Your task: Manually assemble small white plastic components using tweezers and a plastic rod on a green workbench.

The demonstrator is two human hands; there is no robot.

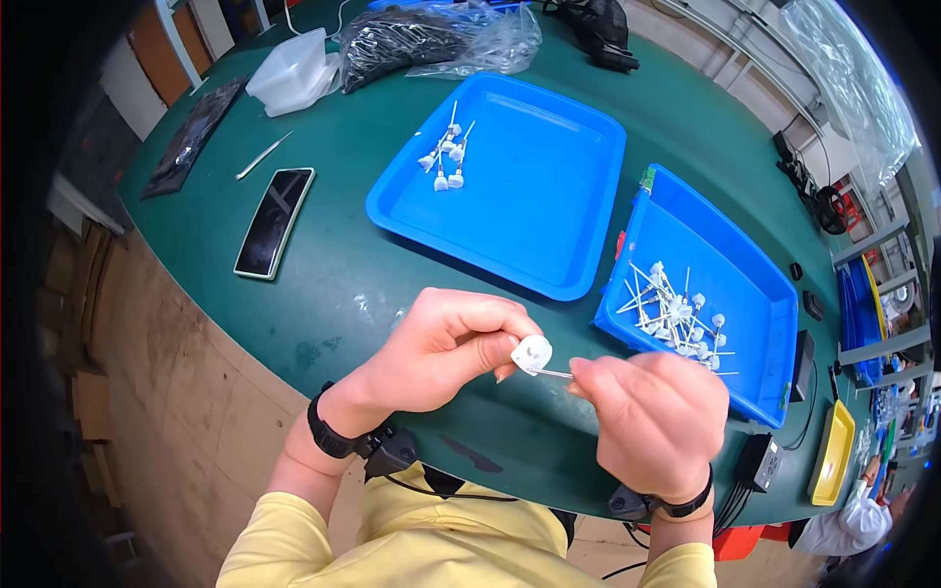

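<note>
The left hand (436, 345) has the white part (530, 353) pinched between thumb and fingers, over the near side of the green table (328, 323), just nearer than the tray (529, 186). The right hand (657, 416) is closed round a thin rod (557, 373) whose tip meets the part at its near right edge. I can't make out whether the rod goes in or only touches, nor whether it is a tool or the part's own stem.

Only fingertips have that small part, so a hard push from the right could, I'd judge, twist it loose. If the rod slipped off, its tip might run toward the left thumb, which sits close by. Pushing at a slant could bend the rod or chip the edge. Dropped, the part might bounce off the table toward the lap.

To the right, similar pieces (676, 312) lie tangled in the bin (708, 211), stems crossing; lifting one could drag others along. A small cluster (453, 149) lies at the tray's left side. Near the lap, a black cable (451, 497) runs from the left wrist, and a snag could jerk that hand
</note>
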